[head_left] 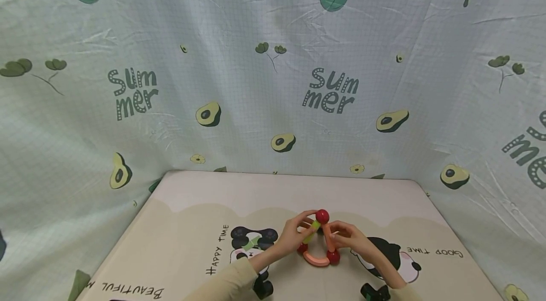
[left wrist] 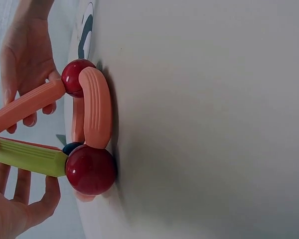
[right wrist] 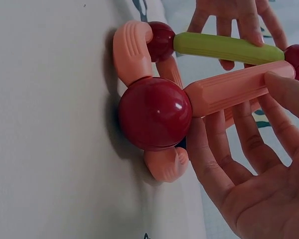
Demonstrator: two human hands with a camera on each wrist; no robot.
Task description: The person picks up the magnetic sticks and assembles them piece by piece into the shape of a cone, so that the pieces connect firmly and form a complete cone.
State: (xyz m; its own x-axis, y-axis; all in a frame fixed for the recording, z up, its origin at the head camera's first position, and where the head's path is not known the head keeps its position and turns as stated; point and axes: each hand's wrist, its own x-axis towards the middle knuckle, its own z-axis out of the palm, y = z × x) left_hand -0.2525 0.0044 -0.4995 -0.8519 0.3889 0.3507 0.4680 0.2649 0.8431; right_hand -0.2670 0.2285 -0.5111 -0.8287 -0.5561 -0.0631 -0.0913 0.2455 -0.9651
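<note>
A toy frame of ribbed sticks and balls stands on the tabletop. Two straight sticks, one lime green [right wrist: 229, 47] and one orange [right wrist: 234, 89], lean together under a red ball [head_left: 322, 216] at the top. My left hand [head_left: 294, 234] pinches the green stick near its upper part. On the other side, my right hand [head_left: 350, 237] holds the orange stick between thumb and fingers. At the base, a curved orange piece [head_left: 315, 260] joins the left red ball [left wrist: 91, 169] and the right red ball [right wrist: 154, 113]. Behind them a dark blue ball [left wrist: 72, 148] is mostly hidden.
The pale table mat [head_left: 192, 206] carries printed pandas and lettering. A hanging sheet [head_left: 239, 78] with avocado and leaf prints rises behind the table's far edge and along both sides.
</note>
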